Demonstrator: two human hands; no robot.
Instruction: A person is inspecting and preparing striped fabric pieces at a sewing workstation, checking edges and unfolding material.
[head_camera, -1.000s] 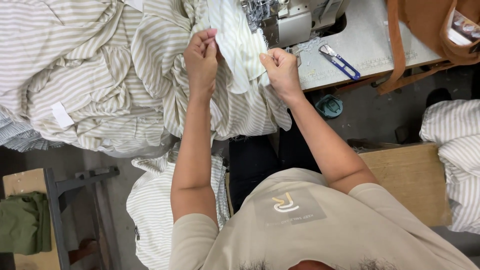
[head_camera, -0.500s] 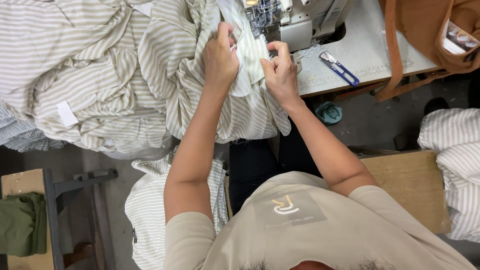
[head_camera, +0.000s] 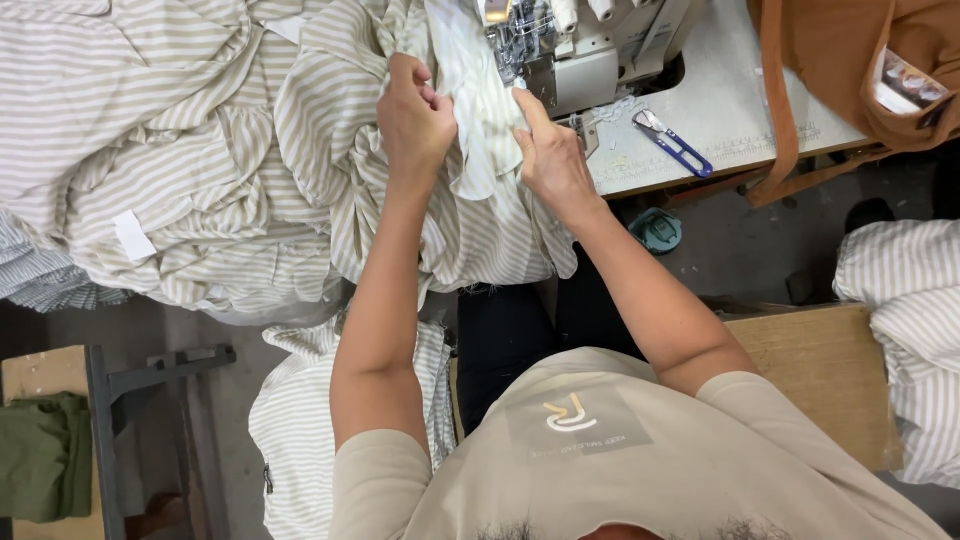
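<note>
While your left hand closes its grip on a fold of the striped fabric, your right hand lies flat on the same cloth, fingers extended and not clenched, index finger pointing toward 11 o'clock at the sewing machine. That fabric sits at 12 o'clock from you, bunched between both hands and draped over the near edge of the surface. Its upper end reaches the machine's needle area; whether it lies under the foot, you cannot tell from this view. A larger heap of striped cloth spreads at 10 o'clock. Blue-handled snips rest on the surface at 1 o'clock, just beside the machine and apart from your right hand. A brown bag occupies the surface at 2 o'clock.
</note>
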